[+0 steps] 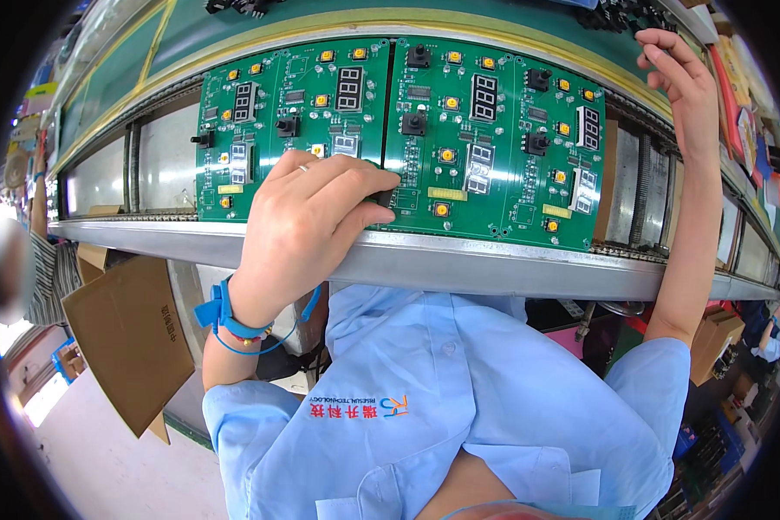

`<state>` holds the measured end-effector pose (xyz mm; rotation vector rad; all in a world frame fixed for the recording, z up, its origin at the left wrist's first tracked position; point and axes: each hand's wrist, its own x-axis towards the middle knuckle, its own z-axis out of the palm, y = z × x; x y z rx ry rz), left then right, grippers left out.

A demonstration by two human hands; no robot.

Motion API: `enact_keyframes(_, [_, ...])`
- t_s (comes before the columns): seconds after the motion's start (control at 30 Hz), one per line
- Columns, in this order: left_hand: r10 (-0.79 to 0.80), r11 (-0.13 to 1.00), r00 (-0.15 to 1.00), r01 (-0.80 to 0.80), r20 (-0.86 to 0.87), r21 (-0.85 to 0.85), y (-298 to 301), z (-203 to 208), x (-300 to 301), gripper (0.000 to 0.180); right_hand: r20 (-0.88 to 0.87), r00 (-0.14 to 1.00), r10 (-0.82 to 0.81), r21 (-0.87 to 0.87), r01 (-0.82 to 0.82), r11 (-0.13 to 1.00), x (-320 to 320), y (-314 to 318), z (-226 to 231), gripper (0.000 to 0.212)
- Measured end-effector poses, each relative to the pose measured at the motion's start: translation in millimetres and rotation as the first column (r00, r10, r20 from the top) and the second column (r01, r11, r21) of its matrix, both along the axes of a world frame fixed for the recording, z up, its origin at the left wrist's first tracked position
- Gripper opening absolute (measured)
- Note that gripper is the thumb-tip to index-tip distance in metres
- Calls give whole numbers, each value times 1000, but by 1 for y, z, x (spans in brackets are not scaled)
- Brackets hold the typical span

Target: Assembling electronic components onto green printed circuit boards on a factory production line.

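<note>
Two green circuit boards lie side by side on the rail line before me, set with black knobbed components, digit displays and small yellow buttons. My left hand rests over the near inner corner of the left circuit board. Its thumb and fingers close around a small black component by the seam between the boards, mostly covered by the fingers. Beyond the right end of the boards, my right hand is raised with fingers bent and apart. Nothing shows in it. A pile of small black parts lies near its fingertips.
A metal rail runs along the near side, with a chain track beside it. Behind the boards stretches a green surface with a yellow edge. A cardboard box stands low at the left. Another person's striped sleeve shows at far left.
</note>
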<state>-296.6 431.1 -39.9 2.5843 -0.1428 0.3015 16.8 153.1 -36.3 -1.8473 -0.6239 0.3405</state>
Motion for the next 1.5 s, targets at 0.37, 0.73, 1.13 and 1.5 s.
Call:
enact_keyframes(0.37, [-31, 964, 994, 3, 100, 264, -18, 1, 2, 26, 89, 983, 159, -46, -155, 987, -75, 16, 8, 26])
enact_keyframes(0.73, [-73, 898, 996, 40, 59, 437, -31, 4, 6, 27, 227, 859, 459, -209, -417, 885, -140, 35, 12, 25])
enact_keyframes(1.13, [335, 909, 937, -350, 102, 226, 19, 32, 8, 44, 432, 664, 610, -543, -348, 764, -162, 21, 5, 27])
enact_keyframes(1.5, [744, 597, 668, -642, -31, 481, 117, 0, -47, 39, 502, 726, 470, -383, -301, 874, -135, 25, 16, 25])
